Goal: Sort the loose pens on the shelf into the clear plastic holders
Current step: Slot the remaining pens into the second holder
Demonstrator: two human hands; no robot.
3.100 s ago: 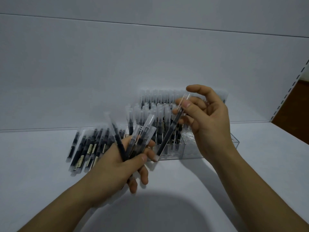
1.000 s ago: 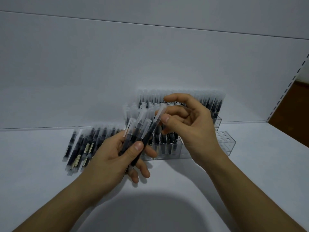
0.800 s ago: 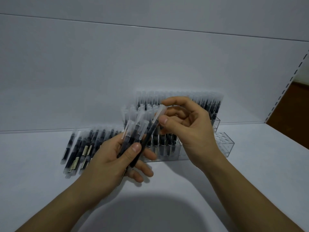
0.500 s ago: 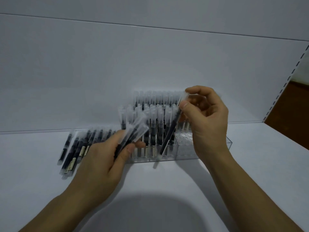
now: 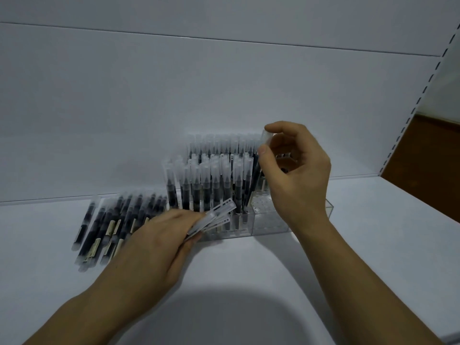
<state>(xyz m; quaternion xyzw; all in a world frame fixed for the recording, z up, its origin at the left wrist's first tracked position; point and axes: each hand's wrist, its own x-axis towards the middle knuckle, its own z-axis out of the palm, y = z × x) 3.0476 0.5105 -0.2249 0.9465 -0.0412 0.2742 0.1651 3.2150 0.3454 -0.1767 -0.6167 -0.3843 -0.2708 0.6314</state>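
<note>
Since half a second ago: the right hand's pen has gone from a steep slant in front of the holder to nearly upright with its tip down among the holder's holes; the left hand has dropped lower and its bundle now points right instead of up.

Far left: loose pens (image 5: 107,227) lie flat on the white shelf (image 5: 373,245), side by side, caps toward the back wall, dark barrels with pale labels. Blurred; count not readable.

Left hand (image 5: 159,241): back of hand to camera, fingers curled closed around a small bundle of pens (image 5: 214,216). Clear caps stick out to the right, just in front of the holder's lower left part. Number in bundle unclear, several at least.

Centre: clear plastic holder (image 5: 271,225) stands on the shelf, its left and middle rows filled with upright capped pens (image 5: 211,180). A further row stands behind, against the wall. The right end of the holder shows open holes.

Right hand (image 5: 296,175): thumb and forefinger pinch the clear cap of a single pen (image 5: 258,168), other fingers loosely curled. The pen leans slightly, lower end at the boundary between filled rows and open holes. Whether it is seated in a hole cannot be told.
</note>
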